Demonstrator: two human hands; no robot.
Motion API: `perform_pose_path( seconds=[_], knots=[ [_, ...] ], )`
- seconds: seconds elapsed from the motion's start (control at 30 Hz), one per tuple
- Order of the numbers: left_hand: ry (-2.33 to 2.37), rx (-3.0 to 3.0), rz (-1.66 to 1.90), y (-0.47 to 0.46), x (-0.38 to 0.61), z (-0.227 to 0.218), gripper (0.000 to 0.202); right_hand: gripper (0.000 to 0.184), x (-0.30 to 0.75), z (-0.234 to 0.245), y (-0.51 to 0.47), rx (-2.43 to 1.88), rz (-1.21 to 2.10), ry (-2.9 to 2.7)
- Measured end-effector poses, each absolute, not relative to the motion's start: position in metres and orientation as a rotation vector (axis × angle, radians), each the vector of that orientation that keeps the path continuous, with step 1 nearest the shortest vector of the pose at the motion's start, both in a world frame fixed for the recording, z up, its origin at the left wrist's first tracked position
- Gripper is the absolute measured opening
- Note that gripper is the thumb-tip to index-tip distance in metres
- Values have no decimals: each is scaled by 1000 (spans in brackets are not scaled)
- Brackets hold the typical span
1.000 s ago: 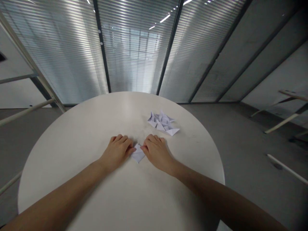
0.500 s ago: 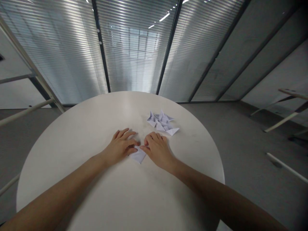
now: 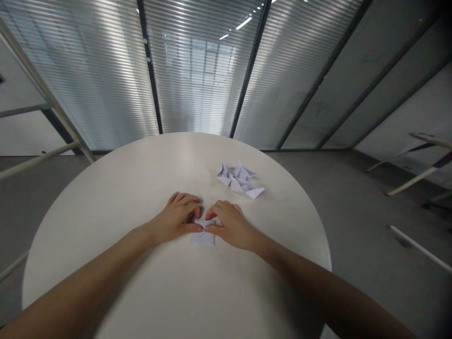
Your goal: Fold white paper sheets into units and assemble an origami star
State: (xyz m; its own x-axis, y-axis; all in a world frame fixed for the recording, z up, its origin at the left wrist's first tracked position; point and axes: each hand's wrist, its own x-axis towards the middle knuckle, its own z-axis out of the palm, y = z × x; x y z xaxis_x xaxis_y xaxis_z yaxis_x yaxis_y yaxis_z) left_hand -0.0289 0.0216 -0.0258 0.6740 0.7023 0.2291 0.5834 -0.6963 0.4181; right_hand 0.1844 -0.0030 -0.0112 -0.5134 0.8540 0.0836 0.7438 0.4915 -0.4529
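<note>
A small folded piece of white paper (image 3: pixel 204 235) lies flat on the round white table (image 3: pixel 141 188), near the middle. My left hand (image 3: pixel 176 217) rests on its left side, thumb and fingers curled and pressing the paper down. My right hand (image 3: pixel 230 225) mirrors it on the right, thumb and forefinger pinching the paper's upper edge. The thumbs nearly touch over the paper. Its top part is hidden under my fingers.
A pile of several folded white paper pieces (image 3: pixel 240 180) sits on the table behind my right hand. Beyond the table stand glass walls with blinds (image 3: pixel 197 70). White rails (image 3: pixel 38 157) stand at the left, and more white legs (image 3: pixel 413 181) at the right on grey floor.
The paper has turned from a diamond to a squarer lie and moved slightly toward me. Both hands closed in over it, thumbs now meeting on its top edge.
</note>
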Motion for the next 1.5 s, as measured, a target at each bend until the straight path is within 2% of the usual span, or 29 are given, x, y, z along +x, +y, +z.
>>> perform_pose_path(
  seconds=[0.33, 0.53, 0.63, 1.0, 1.5],
  knots=[
    [943, 2483, 613, 20, -28, -24, 32, 16, 184, -11, -6, -1265, 612, -2431],
    [982, 2267, 745, 17, -30, -25, 33, 7, 185, -14, -1, -1194, 975, -2177],
    [988, 2053, 793, 12, -30, -23, 26, 6, 185, -13, 0, -1176, 1076, -2067],
    [1086, 1868, 956, 1, -26, -9, 17, 11, 181, -6, -6, -1070, 1043, -2002],
    [1091, 1741, 964, -3, -19, -9, 15, 8, 180, -5, -9, -1043, 1066, -1942]
  ],
)
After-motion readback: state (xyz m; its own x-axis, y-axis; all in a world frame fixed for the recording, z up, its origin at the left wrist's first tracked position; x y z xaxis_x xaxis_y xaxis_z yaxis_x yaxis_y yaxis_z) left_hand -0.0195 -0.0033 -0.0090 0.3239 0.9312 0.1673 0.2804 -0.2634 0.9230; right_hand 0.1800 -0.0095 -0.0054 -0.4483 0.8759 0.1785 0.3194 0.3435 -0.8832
